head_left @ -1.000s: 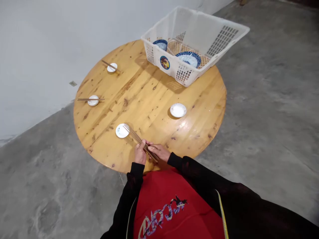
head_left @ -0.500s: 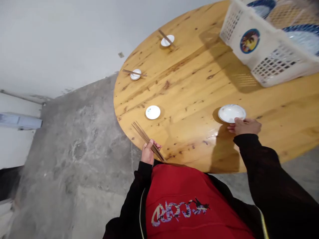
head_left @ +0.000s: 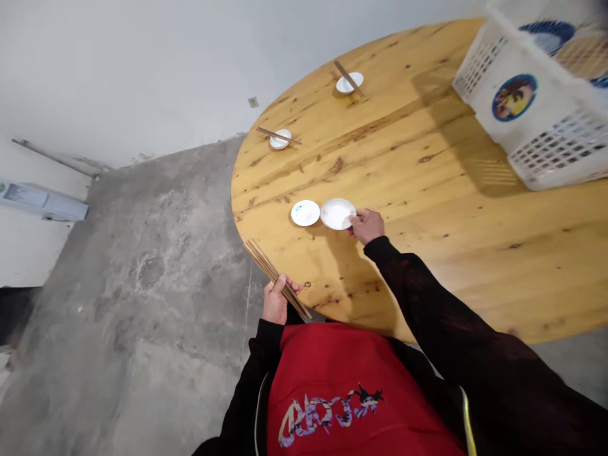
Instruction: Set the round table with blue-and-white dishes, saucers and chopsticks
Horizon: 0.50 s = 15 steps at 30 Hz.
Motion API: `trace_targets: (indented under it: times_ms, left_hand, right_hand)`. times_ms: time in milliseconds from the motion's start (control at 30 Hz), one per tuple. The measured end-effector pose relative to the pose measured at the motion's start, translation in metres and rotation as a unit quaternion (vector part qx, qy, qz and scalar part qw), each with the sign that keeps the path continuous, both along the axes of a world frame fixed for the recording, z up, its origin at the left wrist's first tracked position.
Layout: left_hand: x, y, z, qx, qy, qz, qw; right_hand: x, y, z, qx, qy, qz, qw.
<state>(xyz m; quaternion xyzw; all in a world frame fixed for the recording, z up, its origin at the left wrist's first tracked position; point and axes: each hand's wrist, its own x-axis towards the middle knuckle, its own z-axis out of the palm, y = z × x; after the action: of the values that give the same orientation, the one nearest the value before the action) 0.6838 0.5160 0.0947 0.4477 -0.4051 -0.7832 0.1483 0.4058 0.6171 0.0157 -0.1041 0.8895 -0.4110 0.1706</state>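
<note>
My left hand (head_left: 277,301) is closed around a bundle of several brown chopsticks (head_left: 263,261) at the near left edge of the round wooden table (head_left: 403,171). Between the fingers of my right hand (head_left: 368,225) is the rim of a small white dish (head_left: 337,214). Just left of it sits another white dish (head_left: 305,213) with a bluish mark; the two look almost rim to rim. Whether the held dish touches the tabletop, I cannot tell.
Farther back, a small bowl (head_left: 280,139) and a second bowl (head_left: 349,83) each have chopsticks laid across them. A white plastic basket (head_left: 536,120) holding blue-rimmed dishes stands at the right rear. A pale wall (head_left: 142,69) rises behind the table.
My right hand has carried the white dish leftward across the table, beside the other dish. My left hand still grips the chopsticks. The camera view has shifted slightly.
</note>
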Motion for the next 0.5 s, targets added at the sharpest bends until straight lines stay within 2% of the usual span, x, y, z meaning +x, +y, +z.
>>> trace_targets:
  times_ms: [100, 200, 500]
  left_hand:
    - [0.007, -0.022, -0.002, -0.001, 0.006, -0.001, 1.000]
    - [0.016, -0.051, -0.006, -0.003, 0.004, -0.008, 1.000]
    - [0.040, -0.153, -0.007, 0.011, 0.021, -0.077, 0.997]
  right_hand:
    - [0.007, -0.043, 0.006, 0.013, -0.016, 0.019, 1.000]
    - [0.011, -0.073, 0.005, 0.056, -0.010, 0.020, 0.998]
    - [0.028, -0.113, 0.011, 0.209, 0.042, -0.042, 0.976]
